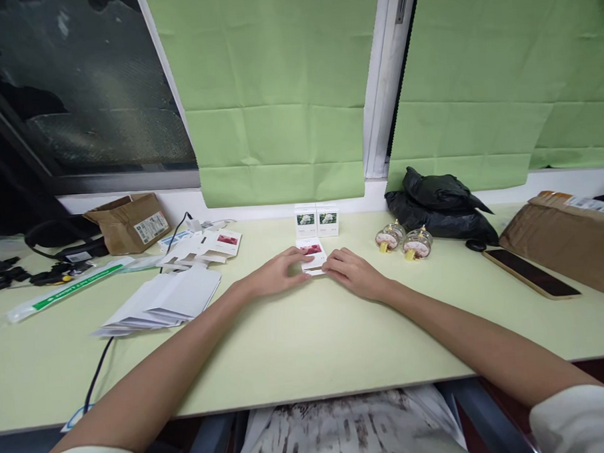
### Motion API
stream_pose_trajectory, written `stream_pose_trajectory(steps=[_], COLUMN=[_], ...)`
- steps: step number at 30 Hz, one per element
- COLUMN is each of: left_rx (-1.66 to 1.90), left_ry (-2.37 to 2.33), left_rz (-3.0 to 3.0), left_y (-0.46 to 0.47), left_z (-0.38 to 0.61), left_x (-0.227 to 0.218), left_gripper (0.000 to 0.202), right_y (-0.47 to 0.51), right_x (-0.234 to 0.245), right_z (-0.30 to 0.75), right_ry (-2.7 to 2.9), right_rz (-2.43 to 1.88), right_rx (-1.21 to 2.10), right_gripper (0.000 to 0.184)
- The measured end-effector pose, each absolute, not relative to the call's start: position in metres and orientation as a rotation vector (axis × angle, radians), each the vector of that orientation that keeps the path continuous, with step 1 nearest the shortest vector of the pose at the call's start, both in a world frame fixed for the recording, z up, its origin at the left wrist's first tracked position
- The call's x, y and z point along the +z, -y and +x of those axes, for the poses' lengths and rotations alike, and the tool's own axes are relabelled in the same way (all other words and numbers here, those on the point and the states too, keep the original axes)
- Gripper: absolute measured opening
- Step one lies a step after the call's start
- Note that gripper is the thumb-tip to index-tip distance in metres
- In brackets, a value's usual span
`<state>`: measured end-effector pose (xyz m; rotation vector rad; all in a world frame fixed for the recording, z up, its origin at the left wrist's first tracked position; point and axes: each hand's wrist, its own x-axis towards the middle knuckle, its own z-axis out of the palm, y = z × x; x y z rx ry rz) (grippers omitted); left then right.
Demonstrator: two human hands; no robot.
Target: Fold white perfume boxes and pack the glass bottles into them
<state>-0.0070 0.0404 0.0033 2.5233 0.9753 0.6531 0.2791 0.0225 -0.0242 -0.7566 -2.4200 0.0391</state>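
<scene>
Overhead and behind, light-green, creased fabric blinds (276,87) hang above the back edge of a long, pale yellow-green table (297,350). At the table's right edge lies a bulky brown wrapped parcel (563,242); left of it, near the back edge, two shiny black plastic bags (441,207) are heaped together. Toward the back left corner stands an open brown cardboard box (129,224) with a white label. Nearer the front edge, on the left half, a fanned stack of folded white card sheets (168,299) lies just beside some flattened white cartons (203,247).

Around the table's middle, the left hand (281,273) holds the left side of a small white carton with a red picture (310,251), its thumb and forefinger set apart around it. The right hand (357,272) grips the carton's near right corner with bunched, bent fingers.

A black-screened, gold-edged phone (531,273) lies flat beside the parcel. Two upright white boxes with white-flower pictures (317,220) stand side by side at the back edge, just behind the carton. Two round clear-glass bottles with gold trim (403,239) sit in front of the bags.
</scene>
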Motion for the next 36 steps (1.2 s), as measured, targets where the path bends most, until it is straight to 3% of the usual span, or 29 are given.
stream_pose_trajectory(steps=[12,18,36], left_rx=[0.626,0.602,0.663], left_ry=[-1.010,-1.035,-1.042], left_rz=[2.541,2.579,2.551], left_y=[-0.035,-0.033,-0.037], left_z=[-0.004,-0.002,0.001], left_x=[0.006,0.004,-0.004], left_gripper=[0.049,0.049,0.048], right_y=[-0.025,-0.035,-0.044], right_x=[-0.028,-0.035,-0.039], right_z=[0.276,0.278,0.278], right_ry=[2.293,2.217,2.293], right_rz=[-0.879,-0.933,-0.890], right_rx=[0.085,0.195,-0.002], right_gripper=[0.019,0.031,0.022])
